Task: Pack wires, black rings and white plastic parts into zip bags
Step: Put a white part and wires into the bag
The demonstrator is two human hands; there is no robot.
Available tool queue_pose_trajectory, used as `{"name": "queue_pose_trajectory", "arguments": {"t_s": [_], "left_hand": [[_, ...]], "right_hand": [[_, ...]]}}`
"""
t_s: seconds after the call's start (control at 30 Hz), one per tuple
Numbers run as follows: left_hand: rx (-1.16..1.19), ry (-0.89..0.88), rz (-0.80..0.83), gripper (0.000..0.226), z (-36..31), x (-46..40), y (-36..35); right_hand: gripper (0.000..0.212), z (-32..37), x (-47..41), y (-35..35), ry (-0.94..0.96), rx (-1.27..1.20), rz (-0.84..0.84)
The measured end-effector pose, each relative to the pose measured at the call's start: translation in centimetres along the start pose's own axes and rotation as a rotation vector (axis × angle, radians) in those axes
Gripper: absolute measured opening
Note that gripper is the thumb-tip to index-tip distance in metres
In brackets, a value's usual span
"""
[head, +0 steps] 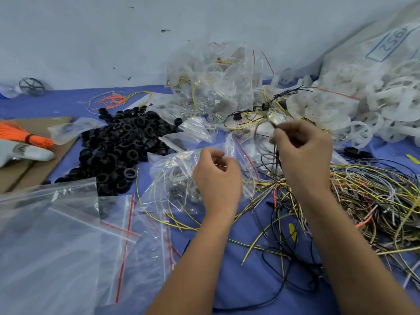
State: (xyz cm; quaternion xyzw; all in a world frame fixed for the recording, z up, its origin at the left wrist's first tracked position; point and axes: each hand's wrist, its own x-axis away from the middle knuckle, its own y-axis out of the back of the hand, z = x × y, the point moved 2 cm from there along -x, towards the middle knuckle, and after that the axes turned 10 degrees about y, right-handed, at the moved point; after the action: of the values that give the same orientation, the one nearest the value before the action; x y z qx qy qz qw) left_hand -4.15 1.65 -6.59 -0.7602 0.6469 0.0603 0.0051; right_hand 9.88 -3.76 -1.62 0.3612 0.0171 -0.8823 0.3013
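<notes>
Your left hand [217,176] pinches the top edge of a small zip bag [181,178], fingers curled on the plastic. This lifts the mouth and gives the other hand an opening. The bag already holds some wire and dark parts (contents blurred through the plastic).

Your right hand [302,151] is clenched round a thin black wire [277,155], holding it up just beside the bag mouth. The loose end hangs down towards the wire tangle [375,196] on the right. My guess is that holding it high keeps it clear of that tangle before feeding.

Black rings [118,146] lie heaped to your left, near the bag. White plastic parts [363,110] are piled far right. Filled bags [216,83] are stacked at the back against the wall, out of the working space. Empty bags [68,235] lie flat at near left, within reach for the next fill.

All of it sits on a blue table [245,280].
</notes>
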Motion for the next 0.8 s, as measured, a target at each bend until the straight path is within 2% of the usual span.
{"name": "queue_pose_trajectory", "arguments": {"t_s": [0.17, 0.27, 0.33, 0.47, 0.57, 0.7, 0.8], "left_hand": [[0.038, -0.056, -0.027, 0.012, -0.5, 0.1, 0.0], [0.06, -0.077, -0.055, 0.012, -0.7, 0.1, 0.1], [0.064, -0.094, -0.087, 0.014, -0.9, 0.1, 0.2], [0.072, -0.136, -0.119, 0.015, -1.0, 0.0, 0.5], [-0.027, -0.253, -0.035, 0.008, -1.0, 0.2, 0.4], [-0.106, -0.502, 0.098, 0.01, -1.6, 1.4, -0.1], [-0.07, -0.651, 0.174, 0.007, -2.1, 2.2, -0.2]], "right_hand": [[0.004, -0.5, 1.0, 0.2, 0.149, 0.116, 0.121], [0.004, -0.4, 1.0, 0.2, 0.329, 0.347, 0.228], [0.004, -0.5, 1.0, 0.1, 0.387, 0.393, 0.317], [0.007, -0.8, 0.9, 0.1, 0.354, 0.278, 0.448], [0.007, -0.8, 1.2, -0.6, 0.354, 0.23, 0.552], [0.009, -1.0, 1.5, -1.0, 0.316, 0.267, 0.503], [0.024, -1.2, 1.6, -1.0, 0.29, 0.28, 0.453]]}}
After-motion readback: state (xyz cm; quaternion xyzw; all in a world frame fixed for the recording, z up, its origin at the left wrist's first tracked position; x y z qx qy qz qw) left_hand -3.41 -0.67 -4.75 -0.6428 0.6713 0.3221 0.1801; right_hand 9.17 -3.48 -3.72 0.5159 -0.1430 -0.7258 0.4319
